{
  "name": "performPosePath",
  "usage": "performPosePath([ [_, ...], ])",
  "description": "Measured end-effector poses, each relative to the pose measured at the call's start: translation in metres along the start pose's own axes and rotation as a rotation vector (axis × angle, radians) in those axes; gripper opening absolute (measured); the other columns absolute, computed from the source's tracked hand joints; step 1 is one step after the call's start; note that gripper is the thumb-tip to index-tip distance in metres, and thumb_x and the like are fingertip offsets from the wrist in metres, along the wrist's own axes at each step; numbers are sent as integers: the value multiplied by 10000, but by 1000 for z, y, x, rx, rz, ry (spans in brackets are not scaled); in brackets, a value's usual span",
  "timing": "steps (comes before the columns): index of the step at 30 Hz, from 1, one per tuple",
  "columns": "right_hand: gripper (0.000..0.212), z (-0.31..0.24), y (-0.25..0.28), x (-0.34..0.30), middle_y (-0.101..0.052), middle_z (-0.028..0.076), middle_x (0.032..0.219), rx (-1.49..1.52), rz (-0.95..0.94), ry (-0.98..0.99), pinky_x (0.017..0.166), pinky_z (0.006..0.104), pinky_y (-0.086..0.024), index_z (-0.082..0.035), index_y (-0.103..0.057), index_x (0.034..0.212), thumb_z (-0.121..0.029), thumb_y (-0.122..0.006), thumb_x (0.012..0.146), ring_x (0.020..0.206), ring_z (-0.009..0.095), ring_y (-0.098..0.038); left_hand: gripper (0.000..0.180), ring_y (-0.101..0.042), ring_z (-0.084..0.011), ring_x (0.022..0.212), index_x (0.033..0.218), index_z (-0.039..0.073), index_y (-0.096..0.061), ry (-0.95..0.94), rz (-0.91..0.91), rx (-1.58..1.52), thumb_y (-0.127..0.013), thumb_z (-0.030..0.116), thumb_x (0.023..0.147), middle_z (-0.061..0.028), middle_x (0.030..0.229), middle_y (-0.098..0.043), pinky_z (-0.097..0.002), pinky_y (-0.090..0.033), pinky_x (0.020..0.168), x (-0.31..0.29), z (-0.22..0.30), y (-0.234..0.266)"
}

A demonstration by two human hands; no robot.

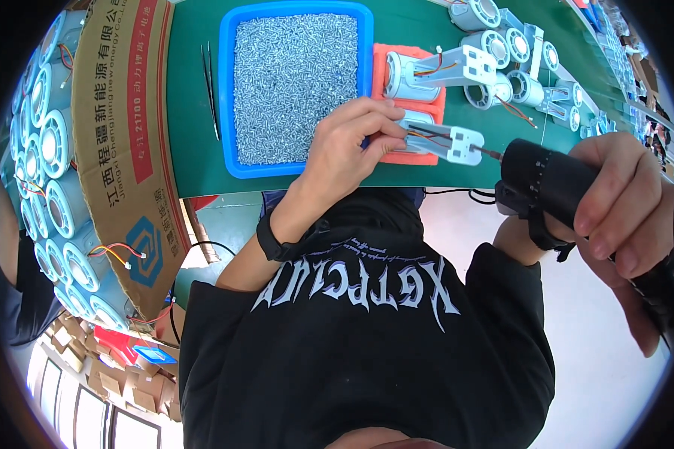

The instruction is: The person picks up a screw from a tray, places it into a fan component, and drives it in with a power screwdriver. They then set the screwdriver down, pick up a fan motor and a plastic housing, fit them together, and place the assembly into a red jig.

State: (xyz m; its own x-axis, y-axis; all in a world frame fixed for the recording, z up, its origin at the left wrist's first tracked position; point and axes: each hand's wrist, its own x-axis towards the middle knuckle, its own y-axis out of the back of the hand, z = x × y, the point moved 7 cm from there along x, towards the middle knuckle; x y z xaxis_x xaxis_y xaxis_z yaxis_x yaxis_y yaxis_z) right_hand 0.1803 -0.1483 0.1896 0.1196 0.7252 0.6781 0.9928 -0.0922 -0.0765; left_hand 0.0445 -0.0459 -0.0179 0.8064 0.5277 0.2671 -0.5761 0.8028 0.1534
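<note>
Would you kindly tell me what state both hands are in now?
Left hand: fingers pinched closed at the pale-blue part; exactly what they grip cannot be told.
Right hand: closed, holding the black power screwdriver.

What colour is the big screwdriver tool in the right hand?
The screwdriver tool, held in the right hand, is black, seen best in the head view.

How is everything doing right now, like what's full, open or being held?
Blue tray, filled with small screws.
Tweezers, lying unheld.
Box, open, pale parts showing.
Near pale part, on orange pad, left hand touching it.
Far pale part, on the pad, unheld.
Screwdriver, in right hand, tip at near part's end, spinning unclear.
</note>
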Motion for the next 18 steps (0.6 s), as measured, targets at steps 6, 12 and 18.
performPosePath([
  [6,584,-8,-17,21,-554,17,774,137,12,192,466,262,-525,-91,-486,1069,-543,-680,755,588,136,-570,125,-651,-264,1011,833,1,-693,53,-48,33,-729,-34,719,-104,988,-682,-347,-523,863,-1,2,0],
  [12,575,-30,-15,17,-509,35,766,236,167,369,425,297,-552,-88,-423,1334,-402,-616,892,561,144,-540,96,-649,-248,924,829,14,-694,12,-1,-45,-718,-4,738,-92,922,-688,-338,-511,803,2,7,6],
  [18,539,-32,-12,9,-497,9,728,234,252,366,415,276,-534,-99,-455,1314,-378,-625,885,533,116,-520,107,-627,-235,804,820,27,-690,-62,46,-73,-729,13,721,-69,873,-689,-329,-485,704,-3,19,1],
])
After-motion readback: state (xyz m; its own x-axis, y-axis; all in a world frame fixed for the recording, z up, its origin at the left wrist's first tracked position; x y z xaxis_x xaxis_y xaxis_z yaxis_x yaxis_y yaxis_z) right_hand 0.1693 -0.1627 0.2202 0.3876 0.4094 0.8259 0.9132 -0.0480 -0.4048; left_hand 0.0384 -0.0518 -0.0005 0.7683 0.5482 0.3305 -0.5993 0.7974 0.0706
